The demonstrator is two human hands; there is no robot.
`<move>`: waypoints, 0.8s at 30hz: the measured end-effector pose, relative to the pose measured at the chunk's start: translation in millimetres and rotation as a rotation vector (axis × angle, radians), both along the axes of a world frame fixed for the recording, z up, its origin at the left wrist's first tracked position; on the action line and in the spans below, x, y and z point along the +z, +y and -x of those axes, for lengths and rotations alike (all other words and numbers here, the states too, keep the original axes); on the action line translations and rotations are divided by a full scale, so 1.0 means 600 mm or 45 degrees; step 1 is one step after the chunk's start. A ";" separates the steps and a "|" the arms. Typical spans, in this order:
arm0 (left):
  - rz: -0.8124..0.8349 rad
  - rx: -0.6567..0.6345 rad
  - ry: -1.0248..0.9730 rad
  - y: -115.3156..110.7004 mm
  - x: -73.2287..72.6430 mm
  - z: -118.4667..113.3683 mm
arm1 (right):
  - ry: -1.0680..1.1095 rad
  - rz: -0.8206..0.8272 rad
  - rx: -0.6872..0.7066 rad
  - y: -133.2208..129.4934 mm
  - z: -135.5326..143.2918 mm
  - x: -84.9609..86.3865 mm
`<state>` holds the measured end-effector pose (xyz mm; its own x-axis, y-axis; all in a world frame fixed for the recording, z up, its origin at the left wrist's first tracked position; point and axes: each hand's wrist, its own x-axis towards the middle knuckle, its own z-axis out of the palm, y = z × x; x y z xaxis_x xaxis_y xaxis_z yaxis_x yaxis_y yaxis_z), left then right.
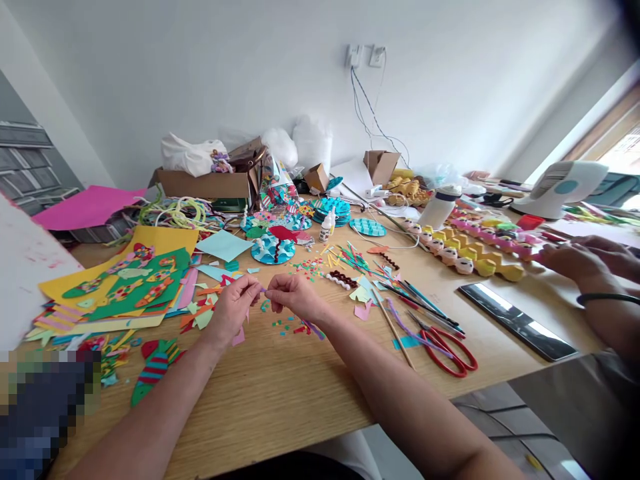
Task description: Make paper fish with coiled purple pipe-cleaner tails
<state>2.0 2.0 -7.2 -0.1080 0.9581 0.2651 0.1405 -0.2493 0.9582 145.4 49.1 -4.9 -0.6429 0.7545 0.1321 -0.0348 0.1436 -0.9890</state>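
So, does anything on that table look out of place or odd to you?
Nothing looks broken, but it's untidy: tiny paper bits lie scattered loose beyond the right hand, and a purple fuzzy stem lies across the red-handled scissors, where it might snag if they're lifted.

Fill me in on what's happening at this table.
A person pinches a small purple strip between the fingertips of the left hand and right hand, above the wooden table. Colored paper scraps lie around them, and red-handled scissors lie off to the right. Farther right, another person's hands are near painted egg-carton strips.
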 end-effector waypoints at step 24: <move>-0.059 0.206 0.071 0.003 0.005 0.001 | 0.071 0.110 -0.044 -0.005 0.007 0.002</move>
<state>1.1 3.7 -4.3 -0.2441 0.9159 0.3186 0.2349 -0.2629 0.9358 141.2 46.0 -3.8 -0.6099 0.7861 0.1004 -0.0866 0.0599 -0.9944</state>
